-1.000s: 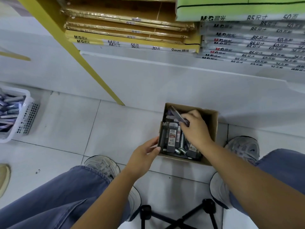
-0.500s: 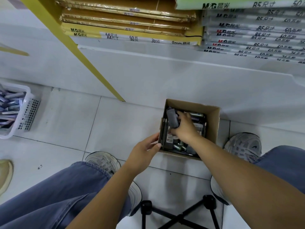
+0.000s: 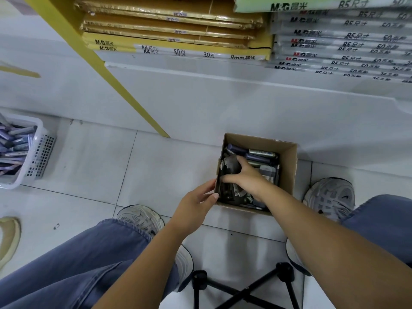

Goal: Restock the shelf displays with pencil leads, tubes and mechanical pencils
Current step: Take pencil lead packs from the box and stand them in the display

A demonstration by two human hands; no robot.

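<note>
Since a second ago your right hand [image 3: 244,175] has sunk from the far edge of the small brown cardboard box [image 3: 287,166] down into its left half, and the flat grey lead case it carried aloft is now low among the stock. That hand is curled over a dark grey packet [image 3: 231,165], apparently grasping it, though blur hides how firmly. Your left hand [image 3: 196,207] rests open against the box's near-left corner, steadying it, holding nothing. Loose purple and silver lead tubes [image 3: 258,156] lie across the box's far side, their long axes running left to right, just beyond your right knuckles. Your right hand is much the nearer to them; a short reach forward meets them side-on.
</note>
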